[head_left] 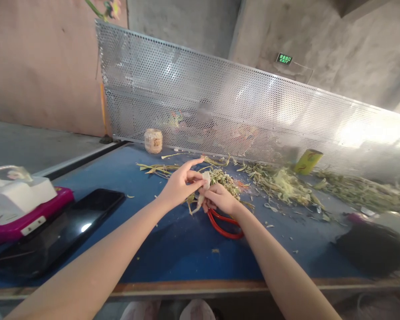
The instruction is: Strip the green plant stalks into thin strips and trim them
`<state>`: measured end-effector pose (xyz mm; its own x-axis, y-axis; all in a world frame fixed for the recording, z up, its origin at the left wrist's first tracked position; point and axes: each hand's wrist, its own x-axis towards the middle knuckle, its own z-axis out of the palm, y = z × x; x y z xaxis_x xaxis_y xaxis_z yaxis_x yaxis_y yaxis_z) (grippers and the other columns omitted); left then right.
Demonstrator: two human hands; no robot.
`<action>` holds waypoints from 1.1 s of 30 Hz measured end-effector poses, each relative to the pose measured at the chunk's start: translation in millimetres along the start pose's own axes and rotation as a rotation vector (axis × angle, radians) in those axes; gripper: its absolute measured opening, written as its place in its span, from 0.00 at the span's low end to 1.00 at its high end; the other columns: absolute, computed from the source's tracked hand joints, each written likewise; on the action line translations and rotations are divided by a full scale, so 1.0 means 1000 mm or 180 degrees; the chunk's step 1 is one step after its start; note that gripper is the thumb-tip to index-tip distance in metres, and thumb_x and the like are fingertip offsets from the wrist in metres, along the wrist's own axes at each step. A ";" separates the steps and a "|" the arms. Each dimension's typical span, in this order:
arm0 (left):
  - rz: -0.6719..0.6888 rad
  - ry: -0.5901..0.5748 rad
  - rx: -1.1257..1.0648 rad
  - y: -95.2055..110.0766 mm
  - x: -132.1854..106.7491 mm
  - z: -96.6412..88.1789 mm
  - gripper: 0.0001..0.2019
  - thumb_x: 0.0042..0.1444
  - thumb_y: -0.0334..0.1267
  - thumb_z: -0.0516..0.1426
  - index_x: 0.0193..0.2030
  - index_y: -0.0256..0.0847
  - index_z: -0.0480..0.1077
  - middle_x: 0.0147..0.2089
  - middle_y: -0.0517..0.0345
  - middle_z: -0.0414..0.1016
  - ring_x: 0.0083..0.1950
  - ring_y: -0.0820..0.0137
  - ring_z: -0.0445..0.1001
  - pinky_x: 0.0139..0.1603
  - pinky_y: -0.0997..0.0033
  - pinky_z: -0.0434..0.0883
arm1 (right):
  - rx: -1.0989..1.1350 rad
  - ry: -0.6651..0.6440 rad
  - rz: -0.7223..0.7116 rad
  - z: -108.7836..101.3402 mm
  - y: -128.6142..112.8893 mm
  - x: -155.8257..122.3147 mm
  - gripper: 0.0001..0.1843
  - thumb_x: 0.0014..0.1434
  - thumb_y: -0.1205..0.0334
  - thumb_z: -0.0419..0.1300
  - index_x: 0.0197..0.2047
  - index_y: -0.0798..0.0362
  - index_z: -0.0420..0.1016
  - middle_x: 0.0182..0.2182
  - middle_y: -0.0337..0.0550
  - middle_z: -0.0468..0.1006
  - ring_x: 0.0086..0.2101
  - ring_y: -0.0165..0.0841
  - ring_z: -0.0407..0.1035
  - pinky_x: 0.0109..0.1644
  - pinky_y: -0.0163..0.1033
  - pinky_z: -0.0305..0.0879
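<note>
Left grip [180, 183] and right grip [222, 198] pinch a pale strip [206, 179].

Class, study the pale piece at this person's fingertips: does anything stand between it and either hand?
Nothing visible does. The left hand pinches the pale piece, and the right hand appears to meet it too, though exact contact is unclear. The red loop shows below the right hand and the dried plant pile lies behind, neither in between.

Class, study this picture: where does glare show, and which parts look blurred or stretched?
Head view: glare washes out the right part of the perforated metal panel, and a white reflection sits on the black smartphone; head view, right side: the dark object looks smeared, too blurred to identify; head view, lower left: the left forearm seems stretched.
</note>
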<state>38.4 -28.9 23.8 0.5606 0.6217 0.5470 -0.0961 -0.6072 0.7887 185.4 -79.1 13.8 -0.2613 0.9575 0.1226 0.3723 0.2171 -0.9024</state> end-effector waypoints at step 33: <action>0.0273 0.0385 0.1068 -0.006 0.001 -0.004 0.28 0.51 0.35 0.54 0.59 0.42 0.51 0.36 0.58 0.76 0.34 0.72 0.73 0.38 0.72 0.69 | 0.0127 0.0949 -0.0235 -0.005 0.003 0.006 0.15 0.52 0.51 0.54 0.31 0.56 0.71 0.18 0.34 0.67 0.14 0.19 0.50 0.18 0.29 0.48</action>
<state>36.3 -22.9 20.0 0.4591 0.6034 0.6520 0.1479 -0.7756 0.6136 189.4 -71.5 13.6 -0.0113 0.9542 0.2990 0.3253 0.2863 -0.9012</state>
